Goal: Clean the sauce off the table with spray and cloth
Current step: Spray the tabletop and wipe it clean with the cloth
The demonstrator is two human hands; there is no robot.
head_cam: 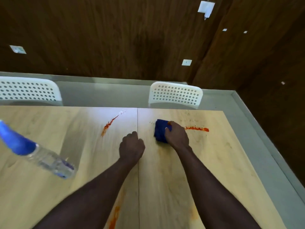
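Blue cloth clutched in my right grip on counter, sauce at 3 o'clock; left grip fisted, empty.

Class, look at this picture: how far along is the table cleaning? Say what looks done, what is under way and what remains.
Done: only faint orange smears near the right hand. Under way: that hand presses the blue cloth on the table beside a red streak. Left: that streak, the middle streak and the near-edge streak. The spray bottle stands unused; the left hand is fisted.

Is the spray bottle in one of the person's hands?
No, the spray bottle stands alone on the table, while the right hand presses the blue cloth and the left hand is an empty fist.
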